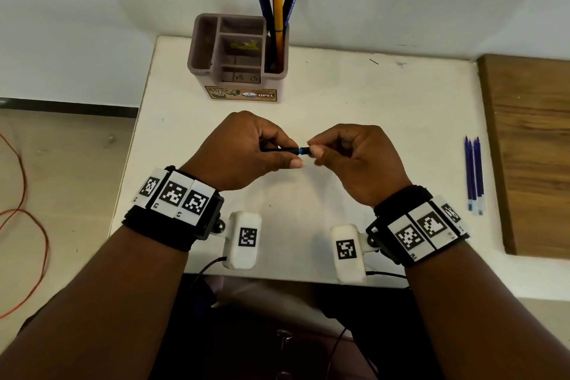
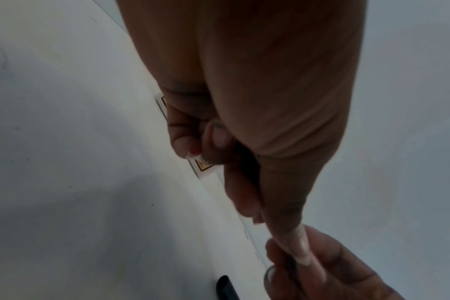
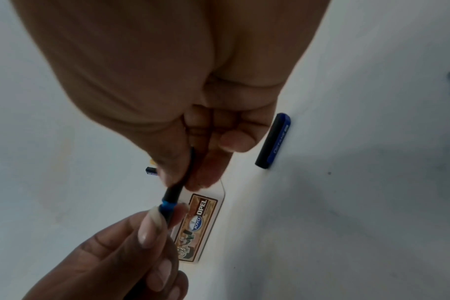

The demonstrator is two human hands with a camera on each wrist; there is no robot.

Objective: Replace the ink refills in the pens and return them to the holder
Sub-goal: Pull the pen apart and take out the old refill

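Label on the front of the pen holder [image 1: 240, 95]: "JOYO" in a blue oval, then "OPEL"; also legible in the right wrist view [image 3: 198, 221]. Print on the blue clip of the pen cap [image 3: 272, 142] lying on the table: too blurred to read.

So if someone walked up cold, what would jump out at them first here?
First, both hands meeting over the white table: the left hand and right hand each pinch one end of a dark pen with a blue ring. Behind them stands a compartmented holder with three pens upright in its right slot, and blue refills lie near the table's right edge.
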